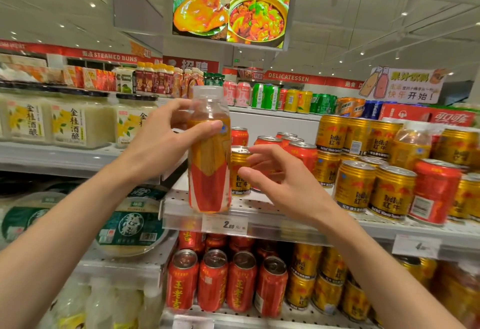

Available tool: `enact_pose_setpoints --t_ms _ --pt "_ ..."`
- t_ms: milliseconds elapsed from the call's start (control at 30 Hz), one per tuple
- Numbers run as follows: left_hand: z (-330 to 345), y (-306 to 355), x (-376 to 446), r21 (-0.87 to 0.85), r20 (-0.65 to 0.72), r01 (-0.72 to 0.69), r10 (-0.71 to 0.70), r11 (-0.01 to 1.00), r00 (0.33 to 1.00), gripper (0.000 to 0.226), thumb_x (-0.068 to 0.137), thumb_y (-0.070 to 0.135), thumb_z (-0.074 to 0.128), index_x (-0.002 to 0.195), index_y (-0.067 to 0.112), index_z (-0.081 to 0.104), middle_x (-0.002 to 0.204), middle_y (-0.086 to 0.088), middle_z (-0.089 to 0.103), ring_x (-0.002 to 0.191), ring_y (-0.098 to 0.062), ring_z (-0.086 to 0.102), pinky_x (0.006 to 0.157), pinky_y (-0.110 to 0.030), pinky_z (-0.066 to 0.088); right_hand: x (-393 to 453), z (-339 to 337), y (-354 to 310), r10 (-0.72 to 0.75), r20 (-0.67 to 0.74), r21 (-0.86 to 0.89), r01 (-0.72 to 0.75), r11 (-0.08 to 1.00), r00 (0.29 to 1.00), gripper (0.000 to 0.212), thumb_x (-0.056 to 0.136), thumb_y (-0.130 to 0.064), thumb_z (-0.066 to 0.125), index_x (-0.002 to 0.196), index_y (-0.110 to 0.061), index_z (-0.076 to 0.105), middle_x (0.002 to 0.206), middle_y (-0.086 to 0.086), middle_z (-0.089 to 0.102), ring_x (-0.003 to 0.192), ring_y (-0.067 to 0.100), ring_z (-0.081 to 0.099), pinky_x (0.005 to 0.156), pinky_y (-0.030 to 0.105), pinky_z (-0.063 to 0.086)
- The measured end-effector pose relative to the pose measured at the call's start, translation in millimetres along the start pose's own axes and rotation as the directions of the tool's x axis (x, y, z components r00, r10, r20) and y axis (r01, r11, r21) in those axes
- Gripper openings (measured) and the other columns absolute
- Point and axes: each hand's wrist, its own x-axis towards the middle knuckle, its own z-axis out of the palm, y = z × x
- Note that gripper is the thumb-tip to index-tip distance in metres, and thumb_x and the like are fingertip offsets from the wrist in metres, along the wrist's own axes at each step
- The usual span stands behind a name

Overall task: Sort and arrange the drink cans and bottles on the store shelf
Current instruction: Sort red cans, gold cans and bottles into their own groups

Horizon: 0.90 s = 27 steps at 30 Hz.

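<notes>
My left hand [166,141] grips a clear plastic bottle [210,162] with an orange and red label, upright, its base at the front left edge of the middle shelf [259,214]. My right hand [280,172] is open just right of the bottle, fingers curled near a gold Red Bull can [239,172] without holding it. More gold cans [374,188] and red cans [436,191] stand mixed to the right. A second similar bottle [410,146] stands among the gold cans at the right.
Red herbal-tea cans [213,279] and gold cans fill the shelf below. White tubs [70,120] and round green-labelled packs [130,227] fill the left shelving. The top shelf holds mixed soda cans [267,96]. A price tag [224,223] sits on the shelf edge.
</notes>
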Motion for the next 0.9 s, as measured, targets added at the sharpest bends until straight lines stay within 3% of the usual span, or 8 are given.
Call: enact_pose_setpoints --t_ms 100,200,300,367,467,667,733,900 --pt "18 7 -10 -0.152 0.081 -0.012 0.024 0.988 0.996 0.057 0.078 0.05 0.073 0.127 0.023 0.064 0.116 0.009 0.075 0.108 -0.003 0.07 0.088 -0.025 0.058 -12 7 -7 0.047 0.103 0.128 -0.061 0.99 0.994 0.073 0.075 -0.066 0.07 0.138 -0.037 0.049 0.116 -0.019 0.069 0.11 -0.004 0.063 0.098 0.03 0.053" --pt "34 10 -15 -0.27 0.122 0.007 0.027 0.963 0.992 0.052 0.079 0.041 0.074 0.125 0.017 0.066 0.112 0.005 0.077 0.105 -0.011 0.073 0.081 -0.028 0.06 -22 15 -6 0.082 0.093 0.153 -0.095 0.984 0.992 0.07 0.074 -0.059 0.079 0.135 -0.039 0.048 0.115 -0.021 0.07 0.106 -0.004 0.066 0.088 0.028 0.058" --pt "46 5 -18 -0.292 0.141 0.007 0.036 0.956 0.989 0.058 0.075 0.054 0.074 0.124 0.025 0.066 0.113 0.006 0.077 0.107 -0.013 0.072 0.087 -0.041 0.06 -30 15 -3 0.117 0.007 0.152 -0.116 0.981 0.993 0.064 0.075 -0.054 0.081 0.13 -0.038 0.051 0.112 -0.022 0.07 0.105 -0.003 0.066 0.089 0.031 0.058" --pt "53 0 -23 -0.28 0.146 -0.009 0.052 0.96 0.988 0.058 0.074 0.06 0.071 0.124 0.03 0.065 0.115 0.01 0.075 0.11 -0.01 0.07 0.091 -0.039 0.058 -37 13 1 0.143 -0.022 0.146 -0.138 0.98 0.99 0.062 0.074 -0.055 0.08 0.127 -0.041 0.052 0.113 -0.022 0.069 0.107 -0.001 0.066 0.094 0.033 0.056" --pt "63 -10 -36 -0.241 0.136 -0.037 0.072 0.97 0.988 0.047 0.079 0.065 0.063 0.119 0.042 0.064 0.114 0.021 0.072 0.108 -0.004 0.068 0.088 -0.031 0.057 -55 14 7 0.196 -0.034 0.158 -0.188 0.969 0.98 0.058 0.076 -0.051 0.081 0.126 -0.04 0.053 0.113 -0.024 0.069 0.107 -0.003 0.065 0.094 0.026 0.053" --pt "73 -25 -68 -0.207 0.049 -0.084 0.096 0.975 0.994 0.034 0.09 0.045 0.064 0.121 0.032 0.063 0.105 0.02 0.07 0.1 -0.005 0.067 0.074 -0.018 0.055 -101 13 24 0.334 -0.073 0.211 -0.313 0.926 0.94 0.058 0.073 -0.055 0.083 0.123 -0.04 0.058 0.111 -0.024 0.072 0.104 -0.002 0.068 0.085 0.015 0.05" --pt "80 -31 -82 -0.228 0.047 -0.057 0.07 0.972 0.996 0.03 0.09 0.041 0.065 0.119 0.032 0.063 0.102 0.018 0.071 0.097 -0.008 0.069 0.075 -0.018 0.054 -119 10 32 0.373 -0.133 0.232 -0.337 0.913 0.918 0.054 0.068 -0.057 0.077 0.117 -0.042 0.06 0.107 -0.022 0.074 0.1 -0.002 0.069 0.081 0.009 0.048" --pt "117 -38 -123 -0.284 0.065 0.066 -0.049 0.957 0.997 0.028 0.09 0.036 0.066 0.117 0.033 0.064 0.101 0.011 0.073 0.096 -0.013 0.07 0.082 -0.025 0.054 -166 -4 57 0.45 -0.247 0.276 -0.383 0.882 0.858 0.046 0.068 -0.05 0.078 0.11 -0.036 0.065 0.101 -0.015 0.076 0.093 0.003 0.07 0.076 0.012 0.05"
